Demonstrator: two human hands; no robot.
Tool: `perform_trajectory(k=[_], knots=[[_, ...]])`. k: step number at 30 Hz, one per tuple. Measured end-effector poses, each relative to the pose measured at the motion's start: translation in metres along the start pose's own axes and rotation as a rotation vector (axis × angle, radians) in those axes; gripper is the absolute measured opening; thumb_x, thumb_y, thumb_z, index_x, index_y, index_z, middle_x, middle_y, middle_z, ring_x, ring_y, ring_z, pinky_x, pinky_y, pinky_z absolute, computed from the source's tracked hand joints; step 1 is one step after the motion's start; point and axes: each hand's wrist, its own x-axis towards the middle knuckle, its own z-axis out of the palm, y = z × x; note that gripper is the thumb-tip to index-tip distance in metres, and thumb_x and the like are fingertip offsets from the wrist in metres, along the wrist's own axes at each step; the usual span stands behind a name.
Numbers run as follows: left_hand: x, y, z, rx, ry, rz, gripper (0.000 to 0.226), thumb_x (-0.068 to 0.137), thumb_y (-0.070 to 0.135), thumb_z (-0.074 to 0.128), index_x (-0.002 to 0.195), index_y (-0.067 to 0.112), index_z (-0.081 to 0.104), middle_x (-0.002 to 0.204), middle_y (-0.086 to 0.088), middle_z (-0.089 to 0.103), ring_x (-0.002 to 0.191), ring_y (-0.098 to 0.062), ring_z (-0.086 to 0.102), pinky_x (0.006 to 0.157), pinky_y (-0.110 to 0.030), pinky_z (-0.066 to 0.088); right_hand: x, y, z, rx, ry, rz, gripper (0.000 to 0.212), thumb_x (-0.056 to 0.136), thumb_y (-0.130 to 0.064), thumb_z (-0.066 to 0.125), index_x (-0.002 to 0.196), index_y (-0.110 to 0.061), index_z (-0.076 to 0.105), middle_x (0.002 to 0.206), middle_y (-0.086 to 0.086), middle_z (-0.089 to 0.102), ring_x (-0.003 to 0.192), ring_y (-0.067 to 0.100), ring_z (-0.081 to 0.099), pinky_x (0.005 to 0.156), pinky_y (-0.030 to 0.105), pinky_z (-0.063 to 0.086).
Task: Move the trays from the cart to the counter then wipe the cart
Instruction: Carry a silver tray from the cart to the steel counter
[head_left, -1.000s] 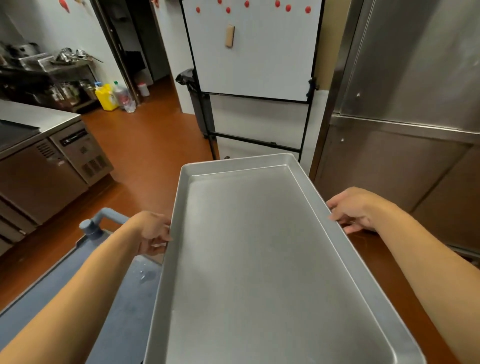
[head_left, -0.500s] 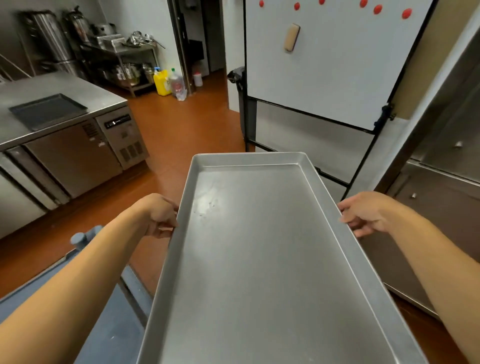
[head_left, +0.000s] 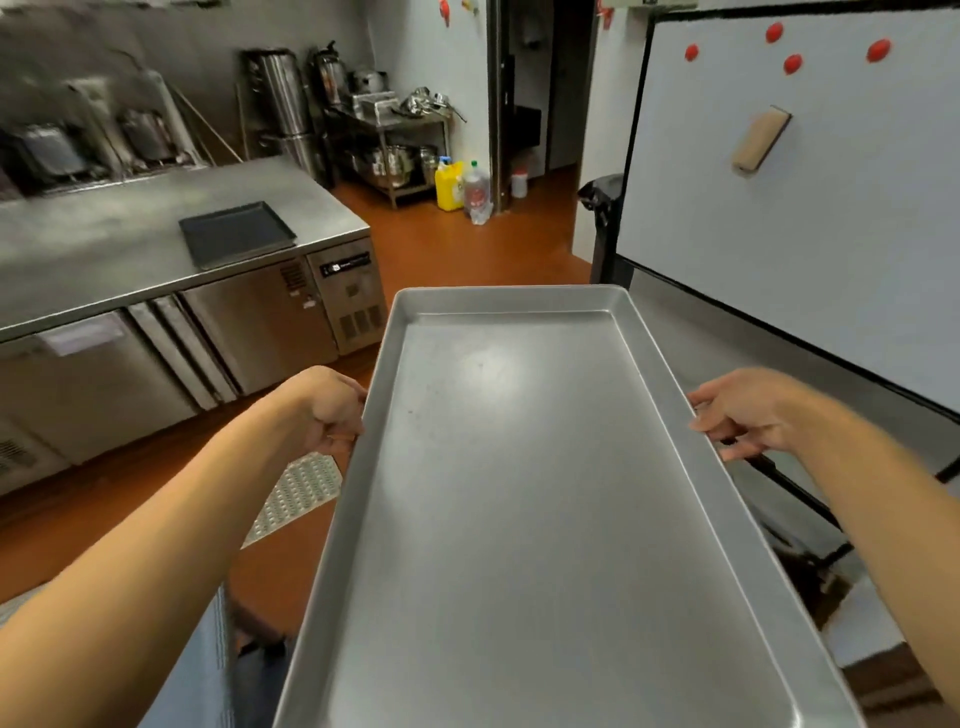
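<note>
Aluminium filled the middle of our view: our fingers (head_left: 711, 415) were curled over the long rims of a large empty tray (head_left: 530, 519), the left hand (head_left: 332, 410) closed on its left edge and the right hand (head_left: 748, 415) closed on its right, carrying it level in the air. Beyond it, to the left, stood the steel worktop (head_left: 104, 249) with one dark tray (head_left: 236, 234) already lying on it. We judged the task partly done: this tray had yet to be set down, and the cart (head_left: 202, 670), only a blue sliver at the lower left, was not yet wiped. Compared with a second earlier, our view had swung left, and the worktop showed far more fully.
</note>
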Motion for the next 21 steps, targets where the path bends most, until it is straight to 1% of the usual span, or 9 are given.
perform_trajectory(k=[4, 6, 8, 9, 11, 14, 15, 18, 21], knots=[[0.036, 0.016, -0.013, -0.076, 0.108, -0.041, 0.049, 0.08, -0.034, 0.048, 0.099, 0.007, 0.065, 0.08, -0.018, 0.061, 0.05, -0.024, 0.053, 0.04, -0.026, 0.047, 0.073, -0.058, 0.009, -0.074, -0.077, -0.049, 0.036, 0.093, 0.013, 0.058, 0.117, -0.011, 0.069, 0.084, 0.005, 0.07, 0.066, 0.015, 0.062, 0.064, 0.033, 0.056], [0.053, 0.02, -0.024, -0.083, 0.147, -0.089, 0.053, 0.083, -0.033, 0.046, 0.111, 0.009, 0.062, 0.083, -0.021, 0.061, 0.049, -0.024, 0.051, 0.037, -0.027, 0.047, 0.105, -0.09, 0.016, -0.13, -0.134, -0.081, 0.035, 0.094, 0.014, 0.054, 0.117, -0.008, 0.069, 0.076, 0.005, 0.072, 0.058, 0.012, 0.064, 0.061, 0.033, 0.057], [0.065, 0.024, -0.037, -0.094, 0.195, -0.128, 0.055, 0.083, -0.032, 0.048, 0.115, 0.01, 0.063, 0.091, -0.024, 0.063, 0.059, -0.026, 0.055, 0.04, -0.03, 0.05, 0.13, -0.126, 0.021, -0.172, -0.167, -0.129, 0.031, 0.094, 0.015, 0.054, 0.109, -0.005, 0.072, 0.062, 0.003, 0.072, 0.046, 0.01, 0.063, 0.049, 0.03, 0.056], [0.069, 0.026, -0.043, -0.101, 0.224, -0.144, 0.054, 0.082, -0.032, 0.049, 0.113, 0.01, 0.065, 0.096, -0.025, 0.065, 0.063, -0.029, 0.058, 0.044, -0.033, 0.053, 0.14, -0.142, 0.024, -0.186, -0.186, -0.157, 0.03, 0.093, 0.016, 0.056, 0.107, -0.004, 0.074, 0.064, 0.005, 0.073, 0.049, 0.012, 0.066, 0.048, 0.029, 0.057], [0.075, 0.032, -0.054, -0.148, 0.277, -0.175, 0.052, 0.082, -0.031, 0.05, 0.107, 0.011, 0.068, 0.102, -0.024, 0.068, 0.071, -0.033, 0.065, 0.054, -0.04, 0.059, 0.162, -0.175, 0.033, -0.235, -0.23, -0.216, 0.028, 0.091, 0.015, 0.062, 0.105, -0.005, 0.077, 0.083, 0.01, 0.078, 0.071, 0.021, 0.073, 0.06, 0.037, 0.063], [0.077, 0.035, -0.066, -0.213, 0.351, -0.213, 0.048, 0.086, -0.029, 0.049, 0.105, 0.01, 0.069, 0.096, -0.021, 0.069, 0.07, -0.03, 0.066, 0.046, -0.037, 0.058, 0.185, -0.221, 0.049, -0.305, -0.243, -0.293, 0.025, 0.091, 0.011, 0.066, 0.104, -0.006, 0.077, 0.1, 0.014, 0.078, 0.093, 0.032, 0.075, 0.074, 0.046, 0.065], [0.079, 0.035, -0.07, -0.238, 0.366, -0.23, 0.049, 0.085, -0.029, 0.05, 0.109, 0.009, 0.069, 0.097, -0.021, 0.07, 0.072, -0.031, 0.067, 0.048, -0.038, 0.06, 0.191, -0.233, 0.054, -0.332, -0.251, -0.314, 0.024, 0.091, 0.01, 0.067, 0.104, -0.007, 0.077, 0.099, 0.013, 0.078, 0.091, 0.033, 0.076, 0.072, 0.047, 0.065], [0.089, 0.031, -0.084, -0.324, 0.425, -0.253, 0.051, 0.085, -0.03, 0.05, 0.115, 0.007, 0.069, 0.11, -0.025, 0.073, 0.086, -0.034, 0.071, 0.069, -0.045, 0.064, 0.212, -0.267, 0.07, -0.385, -0.287, -0.361, 0.026, 0.09, 0.01, 0.068, 0.108, -0.008, 0.076, 0.099, 0.012, 0.077, 0.088, 0.03, 0.075, 0.064, 0.041, 0.065], [0.102, 0.028, -0.1, -0.333, 0.465, -0.271, 0.053, 0.087, -0.028, 0.049, 0.121, 0.009, 0.067, 0.115, -0.027, 0.072, 0.091, -0.035, 0.071, 0.068, -0.041, 0.061, 0.227, -0.296, 0.09, -0.4, -0.331, -0.378, 0.026, 0.091, 0.012, 0.065, 0.107, -0.006, 0.076, 0.098, 0.015, 0.076, 0.083, 0.029, 0.074, 0.058, 0.037, 0.064]])
